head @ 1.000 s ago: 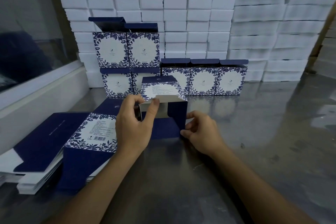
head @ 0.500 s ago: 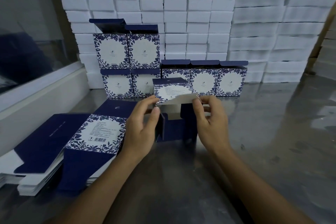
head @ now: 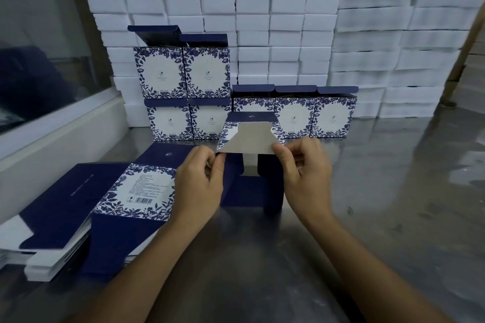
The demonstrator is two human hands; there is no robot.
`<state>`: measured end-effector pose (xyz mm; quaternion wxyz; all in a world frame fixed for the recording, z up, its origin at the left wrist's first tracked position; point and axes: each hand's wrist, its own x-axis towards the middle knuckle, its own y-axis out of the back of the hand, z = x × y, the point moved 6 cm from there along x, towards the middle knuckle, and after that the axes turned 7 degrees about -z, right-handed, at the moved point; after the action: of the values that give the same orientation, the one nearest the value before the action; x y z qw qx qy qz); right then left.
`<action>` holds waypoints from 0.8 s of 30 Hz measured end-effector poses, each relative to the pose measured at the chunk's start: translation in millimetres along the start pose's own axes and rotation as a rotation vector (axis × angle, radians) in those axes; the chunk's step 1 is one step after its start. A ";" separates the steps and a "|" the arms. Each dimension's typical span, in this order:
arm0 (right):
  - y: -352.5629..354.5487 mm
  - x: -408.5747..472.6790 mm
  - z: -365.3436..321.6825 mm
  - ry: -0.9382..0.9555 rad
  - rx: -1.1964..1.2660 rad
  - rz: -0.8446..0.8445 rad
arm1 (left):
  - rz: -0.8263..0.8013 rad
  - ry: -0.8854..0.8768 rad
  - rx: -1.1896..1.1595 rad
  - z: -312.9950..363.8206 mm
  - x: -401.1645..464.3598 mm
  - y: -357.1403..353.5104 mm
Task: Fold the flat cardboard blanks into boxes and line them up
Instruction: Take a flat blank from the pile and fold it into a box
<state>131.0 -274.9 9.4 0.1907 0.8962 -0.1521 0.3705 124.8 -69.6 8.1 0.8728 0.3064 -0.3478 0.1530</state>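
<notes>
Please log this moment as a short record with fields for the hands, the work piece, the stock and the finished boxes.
left hand: pinches the left corner of the flap
right hand: pinches the right corner of the flap
flap: grey inside faces the camera
box: half folded, on the table
blanks: flat stack to the left
finished boxes: five in a row at the back, two more stacked on the left end
</notes>
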 end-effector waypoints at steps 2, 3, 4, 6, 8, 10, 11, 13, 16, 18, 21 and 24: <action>-0.2 0.1 -0.5 -0.001 0.000 0.001 | 0.008 -0.006 -0.010 0.8 0.5 1.4; -0.2 0.3 -0.5 -0.006 0.003 -0.001 | 0.006 -0.019 -0.012 0.8 0.7 1.6; 0.1 0.7 -0.3 -0.011 0.006 -0.002 | -0.013 -0.031 -0.004 0.3 0.4 0.9; 1.2 1.2 1.0 -0.025 0.013 0.000 | -0.111 -0.031 0.051 -3.0 -1.6 -5.0; 2.0 1.3 3.5 -0.052 0.031 0.000 | -0.237 -0.007 0.146 -9.8 -4.4 -12.9; 2.0 1.3 4.8 -0.069 0.039 -0.005 | -0.303 0.007 0.213 -14.5 -6.3 -16.4; 2.0 1.3 4.7 -0.072 0.041 -0.005 | -0.311 0.000 0.231 -14.7 -6.2 -16.3; 1.9 1.5 4.5 -0.077 0.041 -0.007 | -0.310 -0.011 0.264 -12.8 -4.7 -15.3; 1.9 1.9 5.9 -0.093 0.044 -0.015 | -0.338 0.012 0.297 -11.9 -3.4 -14.2; 2.3 1.7 7.6 -0.105 0.045 -0.017 | -0.398 0.035 0.342 -14.4 -3.8 -15.4; 2.9 2.0 8.0 -0.114 0.040 -0.019 | -0.517 0.043 0.455 -17.1 -7.7 -21.8; 2.7 2.2 7.6 -0.122 0.043 -0.017 | -0.532 0.040 0.490 -16.7 -9.0 -23.7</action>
<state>136.0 -281.0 6.6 0.1651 0.9222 -0.1477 0.3168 138.3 -77.4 -17.9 0.7894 0.5831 -0.1921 0.0054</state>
